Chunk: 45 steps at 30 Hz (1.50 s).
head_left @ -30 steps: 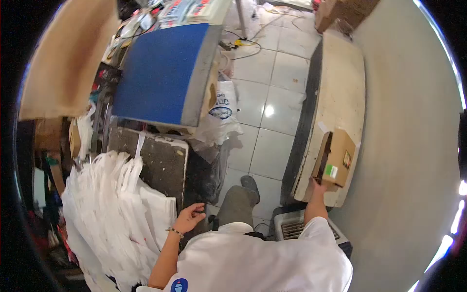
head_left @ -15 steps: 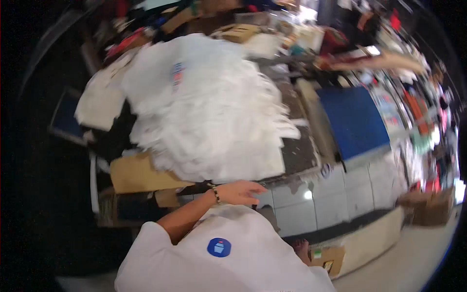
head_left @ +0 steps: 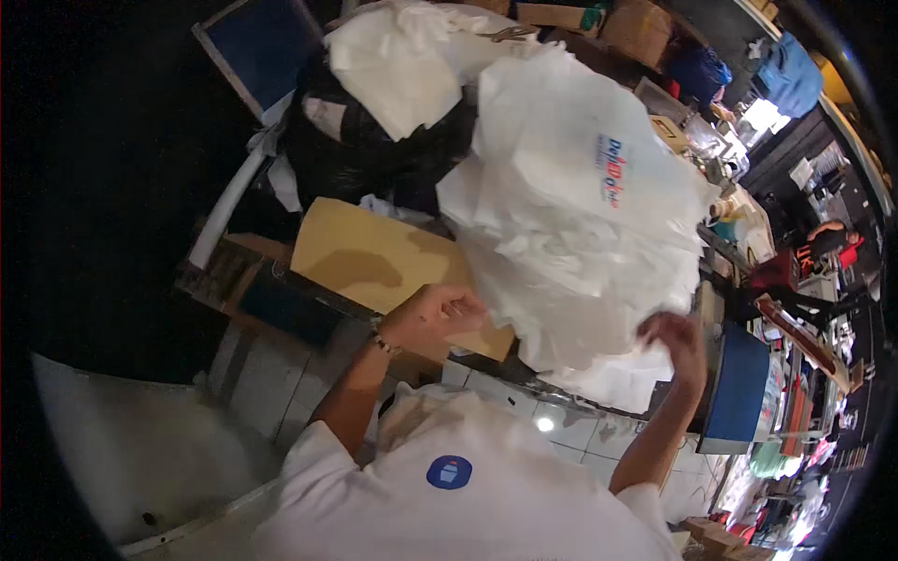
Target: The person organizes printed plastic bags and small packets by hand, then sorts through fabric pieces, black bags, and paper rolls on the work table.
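Faces a broad, loose pile of white bags [head_left: 561, 243], heaped on a bench [head_left: 524, 376] straight ahead and a little to the right. Wears a white shirt [head_left: 524, 514], with the body close to the near edge of the bench. Has a black bag [head_left: 360, 178] at the pile's left, with a smaller white heap [head_left: 402, 70] draped over it, and nearer the body a yellow-brown board [head_left: 374, 252] reaching to the pile's near left edge. Has a blue panel [head_left: 736, 388] off to the right, past the pile.

Holds both arms forward and bent, elbows apart, forearms slanting toward the bench. Holds the left hand [head_left: 432, 316] over the board's near right part, just beside the pile, thumb and fingers loosely curled and pointing right. Has that grip part-way open, with nothing seen in it. Holds the right hand [head_left: 675, 338] over the near right side of the pile, wrist bent inward, fingers crooked leftward over the bags and blurred. Cannot tell the opening of that grip, nor any contact with the bags.

Shows a round blue badge [head_left: 449, 472] on the shirt front, blue and red lettering [head_left: 610, 173] on a top bag, and a beaded bracelet [head_left: 382, 338] on the left wrist.
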Each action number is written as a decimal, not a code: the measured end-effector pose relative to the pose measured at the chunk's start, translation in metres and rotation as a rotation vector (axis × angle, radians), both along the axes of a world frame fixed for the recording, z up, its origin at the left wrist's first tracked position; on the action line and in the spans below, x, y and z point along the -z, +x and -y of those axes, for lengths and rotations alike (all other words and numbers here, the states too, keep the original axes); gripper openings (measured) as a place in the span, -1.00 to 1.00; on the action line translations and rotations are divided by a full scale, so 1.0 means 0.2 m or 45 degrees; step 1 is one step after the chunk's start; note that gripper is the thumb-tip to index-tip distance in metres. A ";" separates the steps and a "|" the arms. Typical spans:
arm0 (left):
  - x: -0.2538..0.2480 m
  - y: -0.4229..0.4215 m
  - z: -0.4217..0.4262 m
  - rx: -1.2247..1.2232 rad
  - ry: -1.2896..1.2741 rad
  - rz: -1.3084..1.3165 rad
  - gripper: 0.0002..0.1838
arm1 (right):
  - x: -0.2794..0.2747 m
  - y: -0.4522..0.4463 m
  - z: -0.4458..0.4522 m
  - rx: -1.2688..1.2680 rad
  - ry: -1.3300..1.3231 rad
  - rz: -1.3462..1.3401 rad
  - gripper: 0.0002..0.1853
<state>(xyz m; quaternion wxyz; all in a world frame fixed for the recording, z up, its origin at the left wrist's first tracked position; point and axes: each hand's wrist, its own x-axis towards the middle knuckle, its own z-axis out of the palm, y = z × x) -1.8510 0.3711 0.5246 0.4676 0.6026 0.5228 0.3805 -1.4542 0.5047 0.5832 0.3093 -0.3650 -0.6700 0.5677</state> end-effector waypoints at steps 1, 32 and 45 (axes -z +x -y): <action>0.05 -0.05 0.01 -0.011 -0.014 0.009 -0.72 | -0.11 -0.17 -0.10 0.081 0.322 0.131 -0.71; -0.57 -1.43 -0.85 -1.091 1.336 -0.953 -0.34 | 0.11 -0.94 -0.71 0.457 1.092 0.868 -0.72; -0.50 -1.51 -1.21 -0.394 1.319 -0.736 -0.26 | 0.17 -1.22 0.92 1.380 0.693 0.593 -0.81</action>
